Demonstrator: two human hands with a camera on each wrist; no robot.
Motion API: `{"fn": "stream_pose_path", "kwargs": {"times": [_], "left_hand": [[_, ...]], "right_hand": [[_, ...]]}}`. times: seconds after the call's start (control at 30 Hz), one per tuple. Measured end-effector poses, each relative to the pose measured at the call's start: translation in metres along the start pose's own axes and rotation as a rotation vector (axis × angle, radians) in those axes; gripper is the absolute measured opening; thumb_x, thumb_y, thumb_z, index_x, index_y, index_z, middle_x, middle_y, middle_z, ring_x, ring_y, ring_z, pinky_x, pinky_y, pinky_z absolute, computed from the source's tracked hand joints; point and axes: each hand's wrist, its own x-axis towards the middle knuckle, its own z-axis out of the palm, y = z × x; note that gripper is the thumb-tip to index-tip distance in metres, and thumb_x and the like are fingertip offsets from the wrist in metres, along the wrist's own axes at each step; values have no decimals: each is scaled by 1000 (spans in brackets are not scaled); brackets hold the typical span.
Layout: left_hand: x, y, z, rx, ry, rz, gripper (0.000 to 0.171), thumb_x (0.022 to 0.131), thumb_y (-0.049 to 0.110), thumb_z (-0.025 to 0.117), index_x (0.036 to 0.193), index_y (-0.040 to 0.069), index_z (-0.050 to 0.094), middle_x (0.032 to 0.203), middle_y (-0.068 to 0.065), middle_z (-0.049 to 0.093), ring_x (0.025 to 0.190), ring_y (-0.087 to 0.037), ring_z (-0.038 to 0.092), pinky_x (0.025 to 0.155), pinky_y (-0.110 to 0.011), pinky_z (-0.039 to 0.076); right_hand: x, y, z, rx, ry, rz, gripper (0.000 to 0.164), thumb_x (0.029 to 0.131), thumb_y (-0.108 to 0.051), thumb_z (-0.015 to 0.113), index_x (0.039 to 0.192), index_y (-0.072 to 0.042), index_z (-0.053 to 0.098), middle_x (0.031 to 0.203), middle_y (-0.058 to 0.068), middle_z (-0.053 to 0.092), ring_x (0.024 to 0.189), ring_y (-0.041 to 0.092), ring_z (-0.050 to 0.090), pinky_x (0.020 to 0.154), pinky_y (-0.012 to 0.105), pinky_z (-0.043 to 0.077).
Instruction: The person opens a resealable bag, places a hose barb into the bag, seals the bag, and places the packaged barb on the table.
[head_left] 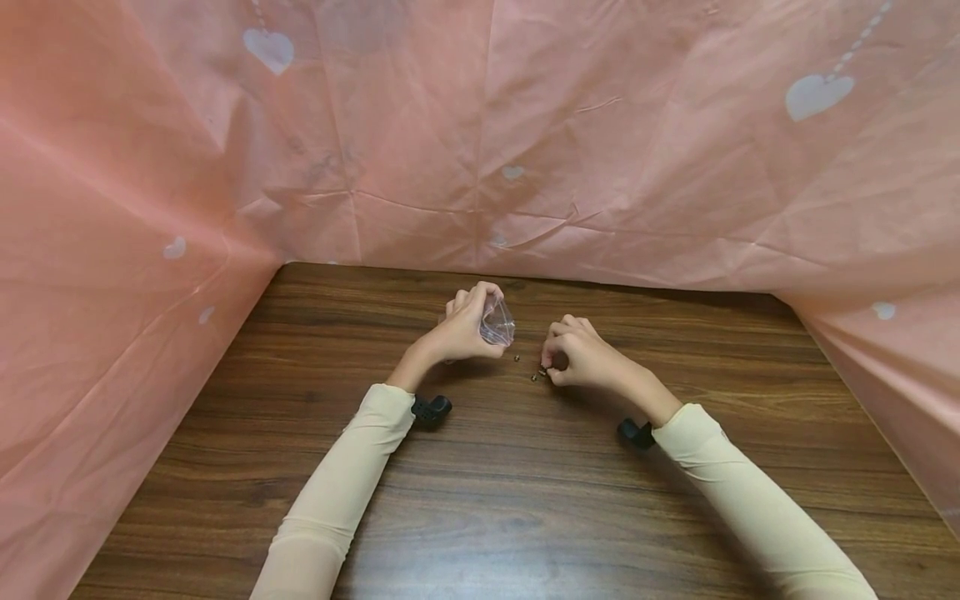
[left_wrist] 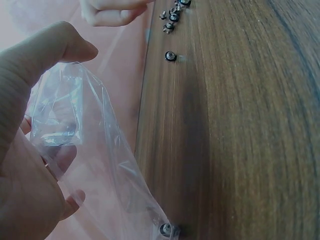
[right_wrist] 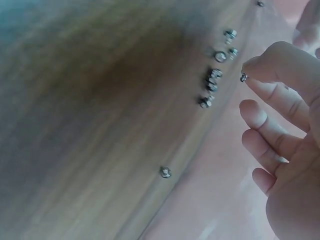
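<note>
My left hand (head_left: 463, 333) holds a clear plastic bag (head_left: 497, 323), its thumb held apart from the fingers at the bag's mouth. Down in the bag's bottom corner, a small screw (left_wrist: 166, 229) shows in the left wrist view. To the right, my right hand (head_left: 583, 357) pinches a tiny metal screw (right_wrist: 243, 77) between thumb and index finger, the other fingers loosely bent. Several more small screws (right_wrist: 212, 87), silver with dark rings, lie in a loose cluster on the table beside that hand. One stray screw (head_left: 517, 358) sits between the two hands.
The brown wood-grain table (head_left: 480, 500) runs back to a pink cloth (head_left: 585, 167) with pale hearts, which hangs behind and at both sides. Another loose screw (right_wrist: 165, 172) lies away from the cluster. Each wrist wears a black camera (head_left: 432, 410).
</note>
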Motion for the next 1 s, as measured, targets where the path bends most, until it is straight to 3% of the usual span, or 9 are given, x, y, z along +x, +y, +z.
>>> {"fn": "stream_pose_path", "kwargs": {"times": [0.27,0.43,0.67,1.0], "left_hand": [[-1,2,-1,-10,0,-3,80,67,17,88,131,17,39,121,-7,49,112,-29,37,103,-50,27],[-1,2,-2,-9,3,-5,81,67,16,88,132,17,39,122,-8,50,113,-29,37,104,-49,28],[0,1,-1,-9,-1,1,83,67,16,88,135,10,41,125,-15,52,112,-30,37,105,-51,27],[0,-1,0,3,9,-2,83,66,17,88,134,13,41,122,-6,50,114,-30,38,104,-50,28]], "right_hand": [[4,0,-13,29,27,18,11,76,-6,80,79,-13,72,88,3,63,90,22,44,95,51,33],[7,-2,-21,49,53,35,11,76,-6,80,79,-12,72,88,3,62,90,23,45,91,47,31],[12,0,-32,88,95,30,11,76,-5,80,81,-11,72,89,5,63,94,27,47,94,49,30],[21,-5,-46,139,113,24,8,79,-6,78,84,-11,73,95,8,64,96,31,47,98,52,27]]}}
